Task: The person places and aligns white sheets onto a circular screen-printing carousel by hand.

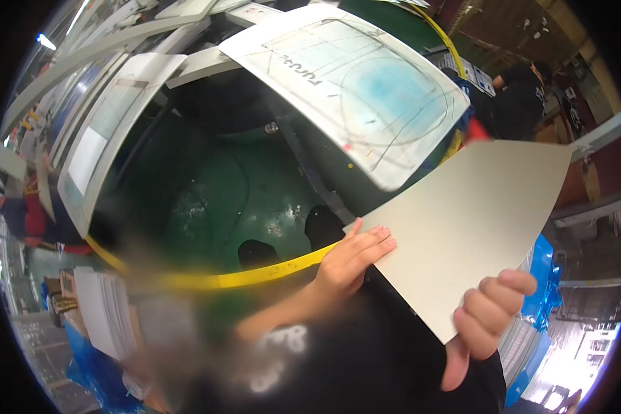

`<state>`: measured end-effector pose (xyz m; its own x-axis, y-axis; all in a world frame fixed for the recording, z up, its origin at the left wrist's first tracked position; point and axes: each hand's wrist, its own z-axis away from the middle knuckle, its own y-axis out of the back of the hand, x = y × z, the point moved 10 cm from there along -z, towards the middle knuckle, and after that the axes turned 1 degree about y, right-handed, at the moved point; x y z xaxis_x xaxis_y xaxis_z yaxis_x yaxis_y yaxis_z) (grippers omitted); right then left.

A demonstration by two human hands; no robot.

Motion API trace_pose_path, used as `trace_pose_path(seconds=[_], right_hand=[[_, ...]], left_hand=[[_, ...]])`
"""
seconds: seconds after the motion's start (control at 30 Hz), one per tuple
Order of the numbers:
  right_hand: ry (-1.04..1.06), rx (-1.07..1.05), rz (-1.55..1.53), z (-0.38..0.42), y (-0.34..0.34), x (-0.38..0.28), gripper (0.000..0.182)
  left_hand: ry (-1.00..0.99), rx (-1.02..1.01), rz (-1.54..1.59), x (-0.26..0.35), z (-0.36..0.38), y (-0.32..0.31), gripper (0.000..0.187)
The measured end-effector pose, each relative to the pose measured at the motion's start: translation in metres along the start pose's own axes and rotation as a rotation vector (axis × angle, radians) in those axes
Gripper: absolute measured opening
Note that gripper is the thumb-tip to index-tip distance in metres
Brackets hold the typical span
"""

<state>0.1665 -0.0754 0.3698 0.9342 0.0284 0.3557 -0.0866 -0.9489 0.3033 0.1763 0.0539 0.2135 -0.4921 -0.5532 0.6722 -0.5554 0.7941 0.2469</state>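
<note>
A flat, pale beige panel [469, 214] is tilted up in front of me on the right, its near corner pointing toward my body. My left hand [348, 262] is at the panel's left corner, fingers laid over the edge onto its face; the thumb is hidden. At the near right edge my right hand [490, 310] grips the same panel, fingers curled over the edge and thumb pointing down. The panel's underside is out of sight.
A white board [366, 83] with blue smudges and drawn lines lies beyond the panel. Another white-edged board [110, 131] stands at left. A yellow strip [269, 272] curves across in front of me. Stacked sheets [103, 310] are at lower left. A person [521, 96] is at upper right.
</note>
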Motion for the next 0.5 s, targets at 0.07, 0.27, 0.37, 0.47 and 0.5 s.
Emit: trace_pose_path(seconds=[0.07,0.27,0.37,0.47,0.5], right_hand=[[0.016,0.174,-0.030,-0.006,-0.014,0.026,0.067],[-0.838,-0.193,0.591,0.095,-0.007,0.125,0.110],[-1.142,-0.244,0.294,0.184,-0.008,0.150,0.087],[-1.577,-0.354,-0.297,0.286,-0.054,0.164,0.058],[-1.638,-0.284,-0.421,0.309,-0.070,0.163,0.052]], left_hand=[[0.091,0.100,0.039,-0.010,0.003,0.021,0.042],[0.544,0.168,-0.028,-0.064,0.034,0.070,0.020],[0.771,0.154,0.144,-0.083,0.042,0.087,0.021],[0.824,0.300,0.398,-0.108,0.054,0.087,0.030],[0.810,0.346,0.448,-0.112,0.054,0.092,0.032]])
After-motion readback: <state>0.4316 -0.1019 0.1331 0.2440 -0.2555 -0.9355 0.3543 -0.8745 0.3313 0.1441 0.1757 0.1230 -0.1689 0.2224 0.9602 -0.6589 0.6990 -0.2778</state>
